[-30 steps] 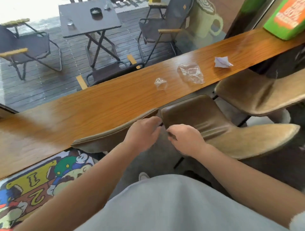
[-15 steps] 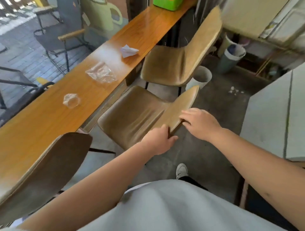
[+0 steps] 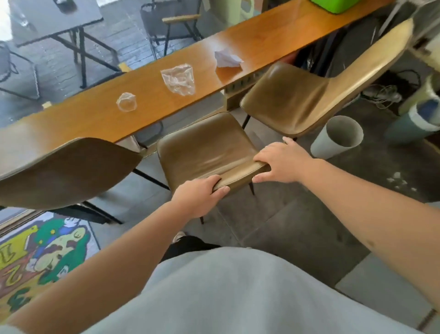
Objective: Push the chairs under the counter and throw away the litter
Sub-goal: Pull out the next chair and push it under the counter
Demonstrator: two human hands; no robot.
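In front of the long wooden counter stands the middle chair, brown and soft, with its seat partly out from under the counter's edge. A person holds the top of its back with both hands. The left hand has its grip closed on the back's rim, fingers on top and thumb below. The right hand is on the rim's other end, fingers curled over the top and thumb under, so its grip is closed on the chair too.

Just to the right is a second chair. It is tan, turned a bit sideways, and its seat sits out from the counter. To the left is a third chair, dark brown, and its back leans close to the counter's edge.

On the counter lie three bits of litter, well apart from the hands. A small clear plastic wrap is on the left. A bigger clear plastic bag is in the middle. A crumpled white paper is on the right. A green box sits at the far end.

On the floor near the right chair stands a pale round bin. A bright cartoon mat lies on the floor at the left.
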